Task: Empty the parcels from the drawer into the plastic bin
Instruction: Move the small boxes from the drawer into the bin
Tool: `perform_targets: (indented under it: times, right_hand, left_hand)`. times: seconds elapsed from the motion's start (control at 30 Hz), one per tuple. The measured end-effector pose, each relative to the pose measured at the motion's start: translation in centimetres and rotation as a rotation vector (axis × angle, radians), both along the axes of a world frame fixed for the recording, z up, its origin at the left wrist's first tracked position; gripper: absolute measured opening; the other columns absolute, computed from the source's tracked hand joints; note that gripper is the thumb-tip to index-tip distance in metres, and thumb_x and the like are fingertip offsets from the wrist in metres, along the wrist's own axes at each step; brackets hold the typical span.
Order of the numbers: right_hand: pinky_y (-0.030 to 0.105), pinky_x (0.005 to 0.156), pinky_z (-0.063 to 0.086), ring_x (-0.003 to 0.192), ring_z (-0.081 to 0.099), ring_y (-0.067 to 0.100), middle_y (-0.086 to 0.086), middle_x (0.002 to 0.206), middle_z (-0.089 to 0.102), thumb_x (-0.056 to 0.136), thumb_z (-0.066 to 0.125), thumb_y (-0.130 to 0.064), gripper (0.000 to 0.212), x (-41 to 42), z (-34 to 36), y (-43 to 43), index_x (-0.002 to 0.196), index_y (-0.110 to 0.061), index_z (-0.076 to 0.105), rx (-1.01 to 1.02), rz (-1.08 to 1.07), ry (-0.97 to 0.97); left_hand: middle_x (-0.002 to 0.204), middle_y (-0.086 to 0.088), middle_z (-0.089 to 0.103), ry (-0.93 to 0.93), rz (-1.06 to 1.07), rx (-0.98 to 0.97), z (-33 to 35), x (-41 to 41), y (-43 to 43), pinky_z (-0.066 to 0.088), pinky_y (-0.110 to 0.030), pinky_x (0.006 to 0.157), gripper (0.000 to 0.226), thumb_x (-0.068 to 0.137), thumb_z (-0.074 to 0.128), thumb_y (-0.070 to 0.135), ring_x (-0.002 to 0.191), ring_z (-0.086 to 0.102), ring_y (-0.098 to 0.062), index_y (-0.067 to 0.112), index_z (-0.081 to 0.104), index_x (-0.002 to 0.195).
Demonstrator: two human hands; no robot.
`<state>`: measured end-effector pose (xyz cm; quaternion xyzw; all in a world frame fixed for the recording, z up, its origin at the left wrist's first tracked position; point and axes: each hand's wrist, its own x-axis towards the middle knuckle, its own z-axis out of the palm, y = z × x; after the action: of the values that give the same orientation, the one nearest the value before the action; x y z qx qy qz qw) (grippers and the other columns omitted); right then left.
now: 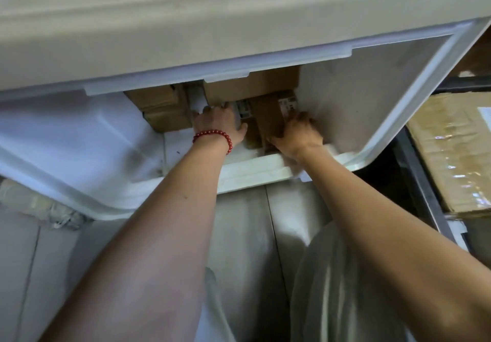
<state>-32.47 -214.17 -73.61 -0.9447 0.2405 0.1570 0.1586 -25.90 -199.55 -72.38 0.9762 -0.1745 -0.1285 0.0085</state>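
A white plastic drawer (414,81) stands pulled out from under a beige cabinet top (212,17). Several brown cardboard parcels lie at its back: one on the left (159,107), a wide one (252,84) in the middle, and a narrow one with a white label (268,118) in front. Reaching in, my left hand (220,123), with a red bead bracelet on its wrist, has its fingers curled on a white-wrapped parcel (195,97) between the boxes. My right hand (297,131) grips the narrow labelled parcel from the right side. The plastic bin is not in view.
The drawer's front rim (252,171) lies under both forearms. A large taped cardboard box (457,155) sits on a dark metal shelf frame (414,171) to the right. Pale tiled floor (244,235) and my light clothing are below.
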Motion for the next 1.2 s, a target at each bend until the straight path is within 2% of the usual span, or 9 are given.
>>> perform_targets:
  times: [0.2, 0.33, 0.47, 0.67, 0.77, 0.87, 1.0, 1.1, 1.2]
  right_hand:
    - [0.040, 0.107, 0.028, 0.130, 0.034, 0.039, 0.022, 0.143, 0.037, 0.084, 0.054, -0.065, 0.092, 1.9, -1.5, -0.5, 0.144, 0.000, 0.028, -0.075, 0.026, 0.044]
    - [0.034, 0.096, 0.041, 0.122, 0.049, 0.031, 0.014, 0.136, 0.050, 0.081, 0.067, -0.055, 0.077, 1.9, -2.1, -0.8, 0.137, -0.008, 0.041, 0.244, -0.098, 0.011]
    - [0.037, 0.101, 0.043, 0.125, 0.050, 0.031, 0.012, 0.138, 0.050, 0.081, 0.072, -0.046, 0.084, 1.9, -2.0, -0.6, 0.143, -0.009, 0.027, 0.392, -0.125, -0.040]
    - [0.036, 0.098, 0.042, 0.123, 0.051, 0.033, 0.015, 0.136, 0.052, 0.095, 0.055, -0.037, 0.056, 0.6, -0.9, -0.6, 0.141, -0.009, 0.035, 0.291, 0.016, -0.054]
    - [0.036, 0.096, 0.042, 0.122, 0.052, 0.034, 0.016, 0.136, 0.053, 0.100, 0.046, -0.034, 0.048, -0.2, 0.0, -0.6, 0.140, -0.009, 0.039, 0.281, 0.042, -0.094]
    - [0.032, 0.089, 0.042, 0.117, 0.054, 0.036, 0.017, 0.130, 0.058, 0.102, 0.042, -0.035, 0.044, -1.2, 1.1, -0.3, 0.137, -0.008, 0.044, 0.311, 0.030, -0.152]
    - [0.033, 0.091, 0.042, 0.118, 0.053, 0.038, 0.018, 0.131, 0.058, 0.102, 0.042, -0.028, 0.040, -2.4, 2.7, 0.5, 0.138, -0.010, 0.045, 0.320, 0.048, -0.198]
    - [0.027, 0.089, 0.041, 0.120, 0.054, 0.034, 0.014, 0.132, 0.058, 0.101, 0.045, -0.024, 0.040, -3.6, 4.2, 1.4, 0.140, -0.013, 0.043, 0.397, 0.021, -0.252]
    - [0.026, 0.095, 0.040, 0.121, 0.055, 0.029, 0.010, 0.133, 0.058, 0.099, 0.050, -0.024, 0.042, -5.3, 5.4, 2.1, 0.139, -0.011, 0.043, 0.451, 0.011, -0.310]
  left_hand:
    - [0.128, -0.017, 0.055, 0.110, 0.047, -0.076, -2.4, 1.9, 1.6, 0.045, -0.047, 0.095, 0.064, 0.090, 0.046, 0.055, 0.117, 0.050, -0.036, 0.012, 0.041, 0.137]
    - [0.132, -0.015, 0.053, 0.232, 0.026, -0.034, -3.1, 1.3, 1.6, 0.042, -0.046, 0.099, 0.072, 0.089, 0.042, 0.063, 0.119, 0.048, -0.035, 0.012, 0.041, 0.139]
    - [0.135, -0.012, 0.051, 0.257, 0.075, -0.031, -2.7, -0.4, -0.1, 0.034, -0.046, 0.105, 0.074, 0.087, 0.045, 0.067, 0.123, 0.047, -0.032, 0.014, 0.040, 0.139]
    - [0.136, -0.012, 0.049, 0.453, 0.411, -0.479, -3.4, -2.0, -1.1, 0.046, -0.046, 0.098, 0.085, 0.081, 0.057, 0.065, 0.118, 0.052, -0.033, 0.012, 0.029, 0.142]
    - [0.142, -0.009, 0.045, 0.458, 0.493, -0.626, -2.4, -2.2, -0.9, 0.044, -0.037, 0.100, 0.075, 0.087, 0.059, 0.052, 0.123, 0.050, -0.030, 0.014, 0.027, 0.144]
    - [0.140, -0.005, 0.045, 0.486, 0.632, -0.847, -1.0, -2.2, -0.7, 0.042, -0.035, 0.102, 0.064, 0.087, 0.066, 0.038, 0.124, 0.048, -0.026, 0.017, 0.036, 0.139]
    - [0.137, -0.006, 0.045, 0.617, 0.822, -1.120, 1.1, -3.5, 0.2, 0.057, -0.040, 0.081, 0.057, 0.082, 0.073, 0.020, 0.119, 0.051, -0.030, 0.022, 0.043, 0.131]
    - [0.137, -0.008, 0.042, 0.644, 0.893, -1.246, 2.6, -4.7, 1.2, 0.059, -0.040, 0.074, 0.058, 0.080, 0.075, 0.014, 0.118, 0.051, -0.032, 0.026, 0.044, 0.128]
    - [0.138, -0.007, 0.042, 0.623, 0.855, -1.252, 4.3, -6.4, 2.4, 0.058, -0.039, 0.075, 0.060, 0.079, 0.074, 0.013, 0.117, 0.052, -0.032, 0.029, 0.046, 0.129]
